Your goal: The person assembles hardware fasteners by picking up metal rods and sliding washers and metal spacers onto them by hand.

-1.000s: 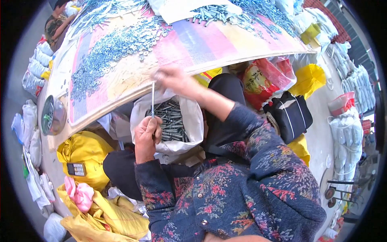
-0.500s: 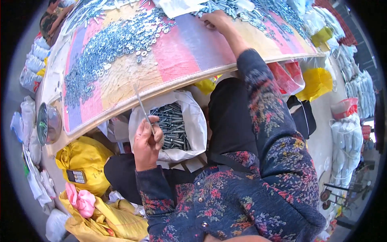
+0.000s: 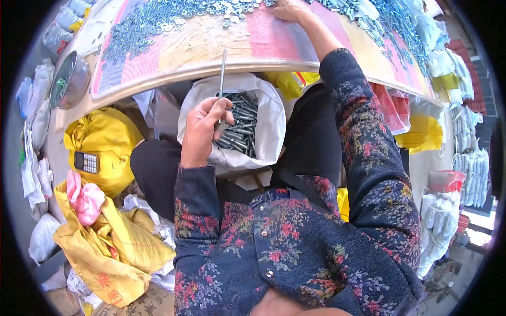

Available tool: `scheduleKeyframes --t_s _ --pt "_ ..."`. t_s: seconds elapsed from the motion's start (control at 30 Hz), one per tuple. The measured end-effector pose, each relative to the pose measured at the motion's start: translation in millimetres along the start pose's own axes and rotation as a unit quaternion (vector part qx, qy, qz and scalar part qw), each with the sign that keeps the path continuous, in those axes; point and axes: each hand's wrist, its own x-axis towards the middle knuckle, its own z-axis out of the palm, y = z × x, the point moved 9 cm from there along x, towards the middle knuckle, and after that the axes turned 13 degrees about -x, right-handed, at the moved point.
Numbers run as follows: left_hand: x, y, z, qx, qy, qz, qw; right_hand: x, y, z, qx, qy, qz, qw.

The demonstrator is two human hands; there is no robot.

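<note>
My left hand (image 3: 203,126) is closed around a thin metal rod (image 3: 223,71), which points up and away toward the table edge. Below that hand stands a white sack (image 3: 271,126) with its mouth spread, full of dark metal bolts (image 3: 243,124). My right hand (image 3: 291,10) reaches across the table (image 3: 216,39) to the far edge of view, touching or just above the striped cloth beside a spread of small washers (image 3: 158,23). The picture's top edge cuts off part of it, so its fingers' grip is unclear. Loose silvery bolts (image 3: 342,6) lie to its right.
A metal bowl (image 3: 74,79) sits at the table's left corner. On the left are a yellow bag (image 3: 113,137) bearing a keypad phone (image 3: 87,162), a pink cloth (image 3: 87,203) and a yellow sack (image 3: 126,242). Red and yellow bags and wrapped bundles (image 3: 443,224) stand right.
The view has shifted, so the table sits higher in the picture. My left hand has turned the rod more upright. My right hand has moved left along the table, nearer the washers.
</note>
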Motion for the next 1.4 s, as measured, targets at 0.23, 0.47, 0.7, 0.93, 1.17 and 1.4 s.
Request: scheduleKeyframes --t_s 0.23,0.47,0.7,0.93,1.17,1.4 --pt "-13.1 -0.1 -17.8 0.008 0.01 0.014 1.0 -35.2 -28.5 -29.7 0.125 -0.111 0.081 0.983" --pt "-23.5 11.0 -27.5 -0.032 0.039 0.039 0.998 -112.1 -105.1 -25.2 0.673 -0.073 0.1 0.729" --pt "-22.2 9.1 -20.7 -0.039 -0.021 0.016 0.999 -139.3 -170.6 -31.7 0.67 -0.222 0.037 0.707" --pt "-26.4 29.1 -37.2 -0.222 0.051 0.03 0.973 -163.1 -232.4 -52.3 0.467 -0.21 -0.107 0.852" --pt "-39.3 18.3 -55.6 -0.412 -0.057 0.015 0.909 -183.8 -284.1 -66.2 0.605 -0.319 -0.189 0.705" --pt "-30.8 41.0 -77.3 -0.299 0.024 0.064 0.952 -27.8 -283.1 -61.5 0.365 0.07 -0.129 0.919"
